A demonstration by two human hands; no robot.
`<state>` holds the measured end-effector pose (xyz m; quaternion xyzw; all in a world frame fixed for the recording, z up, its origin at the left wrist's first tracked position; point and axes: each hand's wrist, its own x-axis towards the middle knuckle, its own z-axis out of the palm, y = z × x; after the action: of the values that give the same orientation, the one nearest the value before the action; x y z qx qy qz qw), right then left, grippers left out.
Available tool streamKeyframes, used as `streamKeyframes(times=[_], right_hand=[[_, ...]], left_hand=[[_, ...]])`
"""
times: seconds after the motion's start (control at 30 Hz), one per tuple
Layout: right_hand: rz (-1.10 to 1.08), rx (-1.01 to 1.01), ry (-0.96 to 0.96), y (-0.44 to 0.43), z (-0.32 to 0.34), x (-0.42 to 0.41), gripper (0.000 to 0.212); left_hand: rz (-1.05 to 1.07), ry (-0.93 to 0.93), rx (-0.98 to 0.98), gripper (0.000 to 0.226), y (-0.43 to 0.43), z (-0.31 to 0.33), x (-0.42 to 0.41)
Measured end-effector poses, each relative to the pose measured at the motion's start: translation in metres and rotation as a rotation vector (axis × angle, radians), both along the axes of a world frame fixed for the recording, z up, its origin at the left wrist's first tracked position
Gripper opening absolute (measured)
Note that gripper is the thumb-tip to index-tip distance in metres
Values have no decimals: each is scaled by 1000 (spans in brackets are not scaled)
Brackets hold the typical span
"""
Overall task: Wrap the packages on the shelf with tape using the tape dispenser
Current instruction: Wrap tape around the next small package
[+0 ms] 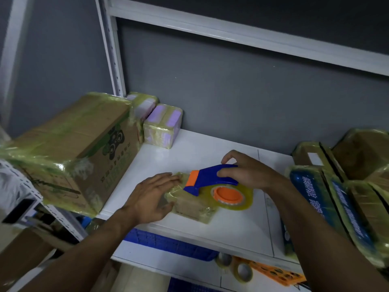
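The package [194, 208], a small brown block already filmed over with yellowish tape, lies flat on the white shelf [231, 230] near its front edge, about midway between the goods stacked at either side. The left hand [154, 197] lies on its left part with fingers straight and spread, pinning it down without curling round it. The right hand [247, 172] is wrapped round the blue handle of the dispenser [207, 175], thumb beneath and fingers over the top, and the orange mouth end sits on the top of the package just beside the left fingertips. The roll [244, 204] hangs at the right edge of the package, touching or nearly touching the shelf. This looks like the laying of a strip across the top face, with the wrapping of this package well on. Whether the tape end is stuck down cannot be told. The next move likely calls for a steady pull of the dispenser along the package, the left hand bearing down so the light block does not slide, then a turn of the block to carry the tape round. A large taped box [73, 144] and purple packs [163, 128] stand at the left, and blue packs [311, 199] at the right, all already wrapped
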<state>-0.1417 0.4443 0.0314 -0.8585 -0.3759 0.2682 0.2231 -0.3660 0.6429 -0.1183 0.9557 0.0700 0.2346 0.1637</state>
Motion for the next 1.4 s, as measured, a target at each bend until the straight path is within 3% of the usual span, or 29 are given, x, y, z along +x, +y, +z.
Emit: streamKeyframes(times=[0.17, 0.37, 0.77, 0.87, 1.03, 1.27, 1.4], right_hand=[[-38, 172, 131, 2, -10, -4, 32], [-62, 228, 324, -9, -14, -11, 41], [-117, 313, 207, -33, -5, 0, 30], [-97, 316, 206, -41, -3, 2, 38], [-114, 313, 181, -35, -18, -4, 23], [-131, 275, 195, -26, -26, -10, 26], [-170, 323, 168, -14, -32, -20, 27]], left_hand=[[26, -14, -36, 68, -6, -5, -2], [89, -37, -116, 70, -15, -6, 4], [78, -58, -123, 69, -8, -8, 5], [75, -30, -111, 70, -7, -6, 7], [66, -13, -59, 70, -5, -6, 8], [61, 100, 32, 68, 12, 5, 6], [38, 177, -157, 76, 41, 21, 8]])
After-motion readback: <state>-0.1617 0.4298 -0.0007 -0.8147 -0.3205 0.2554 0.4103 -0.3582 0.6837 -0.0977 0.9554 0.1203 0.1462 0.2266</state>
